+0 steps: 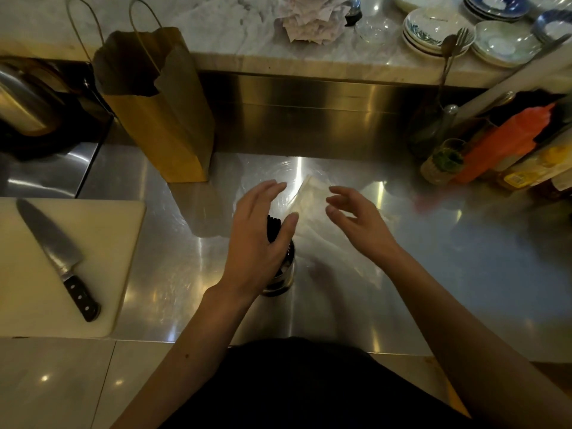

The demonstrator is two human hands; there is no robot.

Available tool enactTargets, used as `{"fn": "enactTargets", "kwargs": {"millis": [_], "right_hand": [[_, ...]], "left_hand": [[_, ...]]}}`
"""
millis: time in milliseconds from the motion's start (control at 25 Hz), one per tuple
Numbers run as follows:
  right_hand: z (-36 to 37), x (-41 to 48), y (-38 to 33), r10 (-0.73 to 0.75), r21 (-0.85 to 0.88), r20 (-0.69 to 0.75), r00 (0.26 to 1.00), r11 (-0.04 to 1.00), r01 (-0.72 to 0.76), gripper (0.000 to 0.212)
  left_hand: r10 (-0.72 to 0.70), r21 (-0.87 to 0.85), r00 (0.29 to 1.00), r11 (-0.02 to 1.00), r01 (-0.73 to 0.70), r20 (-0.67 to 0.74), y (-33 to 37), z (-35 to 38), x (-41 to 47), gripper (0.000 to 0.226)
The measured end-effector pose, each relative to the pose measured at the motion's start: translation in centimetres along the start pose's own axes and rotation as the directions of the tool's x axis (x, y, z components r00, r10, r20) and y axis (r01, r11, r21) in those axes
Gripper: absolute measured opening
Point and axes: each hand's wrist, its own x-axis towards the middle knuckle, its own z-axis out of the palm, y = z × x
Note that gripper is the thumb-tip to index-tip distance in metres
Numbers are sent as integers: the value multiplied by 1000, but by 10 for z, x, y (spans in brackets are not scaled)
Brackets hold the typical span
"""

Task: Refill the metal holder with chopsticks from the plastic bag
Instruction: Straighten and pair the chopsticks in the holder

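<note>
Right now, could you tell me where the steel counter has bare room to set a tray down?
Bare steel lies between the cutting board and the metal holder, and to the right of the plastic bag, in front of the sauce bottles. The marble ledge is crowded with stacked dishes.

Scene is dimly lit, with a warm yellow cast. Overhead light is reflected as streaks and small glare spots on the steel counter (356,305), strongest in the middle behind the hands. Soft shadows are cast beside the paper bag (161,113). Motion blur is seen at the right edge on the bottles (507,144). Straight edges are bent by wide-angle distortion near the borders.
</note>
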Motion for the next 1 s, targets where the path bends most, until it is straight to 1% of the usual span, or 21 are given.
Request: {"fn": "enactTargets", "kwargs": {"millis": [80,160,240,360,480,520,680,720,800,880,1000], "right_hand": [[-12,7,6,-1,-23,-36,999,1000,0,39],[-25,16,16,3,-25,-45,999,1000,-5,38],[-36,25,29,2,-40,-37,999,999,-3,37],[-51,42,53,-16,-105,-9,1000,994,15,38],[-62,58,75,-9,-174,33,999,985,14,40],[-63,63,80,-7,-194,52,999,981,17,40],[-68,84,106,30,-306,156,987,952,19,46],[-68,90,111,56,-342,185,981,940,11,48],[-67,100,121,126,-391,248,960,920,-19,51],[-66,108,129,168,-411,305,937,911,-30,53],[-62,117,139,190,-405,352,916,914,-33,55]], "left_hand": [[9,-45,1000,999,-9,-5,17,11,2,43],[-23,-127,1000,992,24,9,35,28,3,41],[-93,-193,996,977,94,16,47,48,2,38],[-263,-278,964,925,260,27,57,86,1,40],[-436,-258,895,858,445,95,54,125,2,53],[-482,-238,871,838,491,98,52,136,2,56],[-606,-178,794,777,604,54,41,171,1,67],[-641,-167,766,750,640,57,36,178,0,69],[-734,-173,676,660,732,59,26,189,-3,77],[-793,-189,608,591,784,39,16,199,-5,85],[-814,-211,581,569,795,-2,8,206,-6,94]]}}
